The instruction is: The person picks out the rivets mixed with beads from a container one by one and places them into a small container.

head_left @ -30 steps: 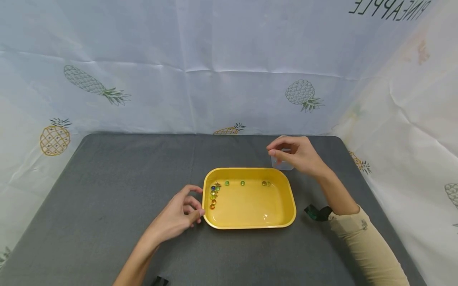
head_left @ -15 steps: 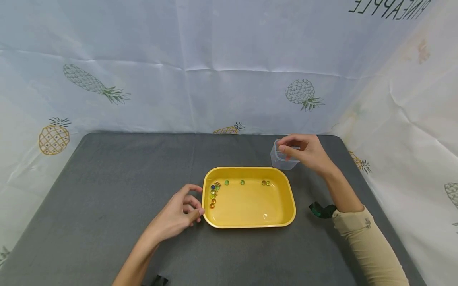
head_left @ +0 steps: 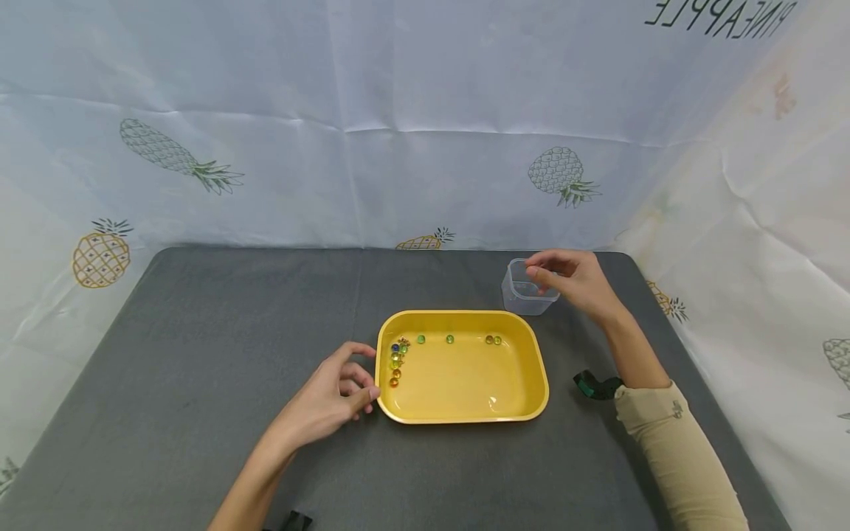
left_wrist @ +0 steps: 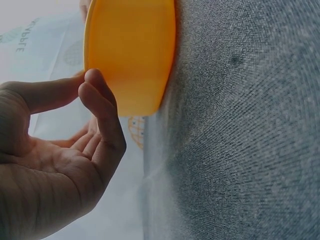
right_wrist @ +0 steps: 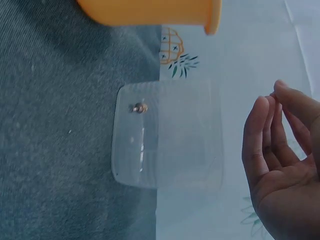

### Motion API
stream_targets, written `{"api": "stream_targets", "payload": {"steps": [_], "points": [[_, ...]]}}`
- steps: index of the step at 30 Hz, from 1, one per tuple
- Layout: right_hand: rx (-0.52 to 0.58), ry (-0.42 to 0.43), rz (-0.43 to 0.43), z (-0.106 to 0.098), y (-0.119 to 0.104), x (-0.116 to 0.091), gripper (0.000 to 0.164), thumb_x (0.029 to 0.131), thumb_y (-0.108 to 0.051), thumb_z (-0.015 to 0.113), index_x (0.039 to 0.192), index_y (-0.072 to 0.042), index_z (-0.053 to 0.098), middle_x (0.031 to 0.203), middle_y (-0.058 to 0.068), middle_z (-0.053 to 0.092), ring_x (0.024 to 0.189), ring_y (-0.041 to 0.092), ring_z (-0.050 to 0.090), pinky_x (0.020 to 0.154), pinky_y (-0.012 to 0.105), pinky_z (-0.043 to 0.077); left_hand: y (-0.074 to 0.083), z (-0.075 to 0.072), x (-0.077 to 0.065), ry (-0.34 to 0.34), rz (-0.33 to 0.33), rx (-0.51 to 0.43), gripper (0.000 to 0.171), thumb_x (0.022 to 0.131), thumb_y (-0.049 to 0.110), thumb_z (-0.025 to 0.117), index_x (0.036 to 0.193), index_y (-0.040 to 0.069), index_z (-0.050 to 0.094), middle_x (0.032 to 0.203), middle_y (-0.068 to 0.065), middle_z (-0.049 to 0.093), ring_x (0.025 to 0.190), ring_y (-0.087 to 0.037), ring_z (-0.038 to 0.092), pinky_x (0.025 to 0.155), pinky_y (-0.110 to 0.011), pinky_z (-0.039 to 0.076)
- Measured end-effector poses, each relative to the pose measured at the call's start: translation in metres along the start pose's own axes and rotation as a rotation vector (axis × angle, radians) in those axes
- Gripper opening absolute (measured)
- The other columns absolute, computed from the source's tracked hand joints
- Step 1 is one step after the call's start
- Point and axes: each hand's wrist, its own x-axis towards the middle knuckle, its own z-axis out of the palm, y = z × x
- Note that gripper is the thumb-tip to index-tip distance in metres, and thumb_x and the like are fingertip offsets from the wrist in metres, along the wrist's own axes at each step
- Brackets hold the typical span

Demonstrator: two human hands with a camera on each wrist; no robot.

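A yellow tray point(head_left: 465, 391) lies on the grey table, with glass marbles point(head_left: 395, 373) along its left side and several more by its far wall. My left hand point(head_left: 332, 398) holds the tray's left edge; in the left wrist view a fingertip meets the rim and other fingers lie on the outer wall. Behind the tray's far right corner stands a clear plastic box point(head_left: 521, 299). My right hand point(head_left: 574, 284) hovers over the box's right side, fingers bent loosely, nothing visible between them. Through the box wall, the right wrist view shows a small shiny brownish thing point(right_wrist: 140, 108) near the bottom.
Small gold-coloured pieces point(head_left: 403, 341) lie among the marbles at the tray's left. A dark strap point(head_left: 598, 386) hangs by the right wrist. Pineapple-printed cloth point(head_left: 425, 169) rises behind the table's far edge and along both sides.
My right hand has moved a little to the right over the clear box, so more of the box shows. The left hand and the tray have stayed in place.
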Motion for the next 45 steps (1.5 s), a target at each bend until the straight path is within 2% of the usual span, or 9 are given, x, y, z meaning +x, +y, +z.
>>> {"api": "stream_targets", "payload": {"steps": [9, 15, 19, 22, 26, 33, 45], "points": [[-0.016, 0.008, 0.008, -0.004, 0.013, 0.0, 0.024, 0.104, -0.01, 0.073, 0.122, 0.005, 0.074, 0.102, 0.0, 0.074, 0.079, 0.013, 0.07, 0.074, 0.023, 0.062, 0.0, 0.0, 0.001, 0.003, -0.005, 0.004, 0.056, 0.101, 0.004, 0.072, 0.149, -0.002, 0.044, 0.095, -0.014, 0.071, 0.078, -0.027, 0.072, 0.064, -0.031, 0.058], [-0.047, 0.009, 0.011, -0.004, 0.018, 0.001, 0.022, 0.104, -0.009, 0.073, 0.122, 0.004, 0.075, 0.105, 0.006, 0.075, 0.081, 0.017, 0.071, 0.073, 0.022, 0.062, 0.001, 0.001, 0.001, 0.003, -0.01, -0.002, 0.055, 0.101, 0.003, 0.072, 0.149, -0.002, 0.044, 0.095, -0.014, 0.071, 0.078, -0.027, 0.072, 0.063, -0.031, 0.058], [-0.065, 0.009, 0.0, -0.003, 0.021, 0.002, 0.023, 0.104, -0.007, 0.072, 0.122, 0.008, 0.074, 0.105, 0.0, 0.075, 0.085, 0.022, 0.072, 0.073, 0.022, 0.062, 0.001, 0.0, 0.001, 0.002, -0.012, -0.002, 0.055, 0.101, 0.003, 0.072, 0.149, -0.002, 0.044, 0.095, -0.014, 0.071, 0.078, -0.027, 0.072, 0.063, -0.031, 0.058], [-0.079, 0.012, -0.009, -0.001, 0.023, 0.003, 0.023, 0.104, -0.007, 0.073, 0.121, 0.007, 0.074, 0.105, -0.004, 0.075, 0.083, 0.02, 0.072, 0.073, 0.024, 0.062, 0.001, 0.0, 0.001, 0.002, -0.016, -0.002, 0.056, 0.101, 0.004, 0.072, 0.149, -0.002, 0.044, 0.095, -0.014, 0.071, 0.078, -0.027, 0.072, 0.063, -0.031, 0.058], [-0.095, 0.014, -0.014, 0.0, 0.025, 0.003, 0.022, 0.104, -0.008, 0.073, 0.121, 0.006, 0.075, 0.105, 0.002, 0.075, 0.079, 0.019, 0.07, 0.072, 0.027, 0.062, 0.0, 0.0, 0.0, 0.0, -0.017, -0.002, 0.056, 0.101, 0.004, 0.072, 0.149, -0.002, 0.044, 0.095, -0.014, 0.071, 0.078, -0.027, 0.072, 0.063, -0.031, 0.058], [-0.12, 0.011, -0.024, 0.002, 0.027, 0.002, 0.022, 0.104, -0.008, 0.072, 0.121, 0.005, 0.075, 0.106, 0.02, 0.074, 0.076, 0.022, 0.068, 0.07, 0.027, 0.06, 0.0, 0.0, 0.0, 0.004, -0.014, 0.004, 0.056, 0.101, 0.004, 0.072, 0.149, -0.002, 0.044, 0.095, -0.015, 0.071, 0.078, -0.027, 0.072, 0.063, -0.031, 0.058], [-0.122, -0.002, -0.01, 0.003, 0.028, 0.001, 0.02, 0.105, -0.01, 0.072, 0.121, 0.001, 0.076, 0.105, 0.027, 0.071, 0.075, 0.021, 0.065, 0.067, 0.028, 0.056, 0.001, 0.0, 0.0, 0.002, -0.015, 0.004, 0.056, 0.101, 0.004, 0.072, 0.149, -0.002, 0.044, 0.097, -0.017, 0.072, 0.078, -0.027, 0.072, 0.062, -0.03, 0.057]]}}
